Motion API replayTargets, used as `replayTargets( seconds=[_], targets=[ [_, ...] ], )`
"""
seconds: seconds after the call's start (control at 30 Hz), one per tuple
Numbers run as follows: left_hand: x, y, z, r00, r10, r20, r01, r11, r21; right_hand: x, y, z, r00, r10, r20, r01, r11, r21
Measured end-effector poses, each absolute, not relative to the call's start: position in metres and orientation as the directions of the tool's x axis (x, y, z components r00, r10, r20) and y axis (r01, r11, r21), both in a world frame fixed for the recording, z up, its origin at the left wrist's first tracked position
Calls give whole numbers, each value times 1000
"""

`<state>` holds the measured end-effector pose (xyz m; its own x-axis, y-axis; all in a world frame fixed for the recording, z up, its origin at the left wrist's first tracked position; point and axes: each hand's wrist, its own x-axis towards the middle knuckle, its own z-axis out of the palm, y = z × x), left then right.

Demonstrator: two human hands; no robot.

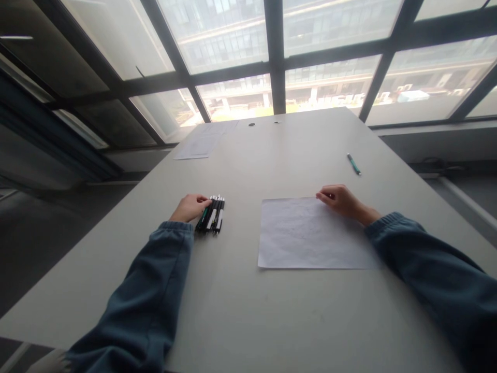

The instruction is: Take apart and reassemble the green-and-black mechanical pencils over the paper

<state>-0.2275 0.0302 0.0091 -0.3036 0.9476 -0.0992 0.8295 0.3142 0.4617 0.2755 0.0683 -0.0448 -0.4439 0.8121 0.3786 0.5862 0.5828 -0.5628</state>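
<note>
Leftward, pen bundle [213, 215]: several pens lying flat on the white table [233, 316], packed side by side, mostly black with white and green parts; count not readable. Long axis runs away from the body, far ends leaning slightly right.
Left hand [189, 207]: against the bundle's left side, toward the far ends; fingers bent, tips touching the pens. Whether they pinch a pen or only rest there, not clear.
Loose pen [354, 164]: green and black, alone, beyond the right hand and a little to its right, apart from it. Long axis slants: far end left, near end right.
Right hand [339, 201]: at the far edge of the paper sheet, much nearer the loose pen than the left hand is. Fingers curled in, tips pointing left, away from that pen; no pen visible in the grip. Hold on the paper's edge, if any, can't be made out.
Paper sheet [306, 241]: between bundle and right sleeve [423, 264], long side crosswise; sleeve overlaps its right part.
</note>
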Motion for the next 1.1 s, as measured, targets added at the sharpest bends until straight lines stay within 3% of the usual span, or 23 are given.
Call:
replayTargets(
  seconds=[0.17, 0.3, 0.47, 0.53, 0.67, 0.83, 0.97, 1.1],
  targets=[
    [-230, 31, 6, -348, 924, -158, 688, 366, 627, 276, 69, -46, -447, 809, 381, 580, 587, -566],
    [-238, 32, 10, -357, 917, -181, 639, 381, 668, 277, 71, -49, -448, 805, 389, 580, 593, -559],
    [-229, 26, 38, -371, 928, -35, 676, 296, 675, 274, 69, -44, -441, 810, 386, 588, 586, -558],
    [-208, 19, 53, -291, 957, -10, 648, 205, 733, 273, 66, -40, -443, 810, 384, 585, 586, -561],
    [-147, 9, 67, 23, 999, -37, 521, 20, 853, 271, 63, -35, -455, 799, 394, 569, 601, -561],
    [-77, 11, 49, 353, 935, -44, 361, -93, 928, 269, 63, -31, -449, 770, 454, 506, 638, -581],
    [-36, 12, 23, 391, 920, 33, 165, -106, 981, 265, 60, -28, -424, 792, 439, 461, 606, -648],
    [-10, 5, 1, 315, 941, 124, 15, -136, 991, 256, 56, -26, -414, 842, 347, 340, 497, -798]
  ],
)
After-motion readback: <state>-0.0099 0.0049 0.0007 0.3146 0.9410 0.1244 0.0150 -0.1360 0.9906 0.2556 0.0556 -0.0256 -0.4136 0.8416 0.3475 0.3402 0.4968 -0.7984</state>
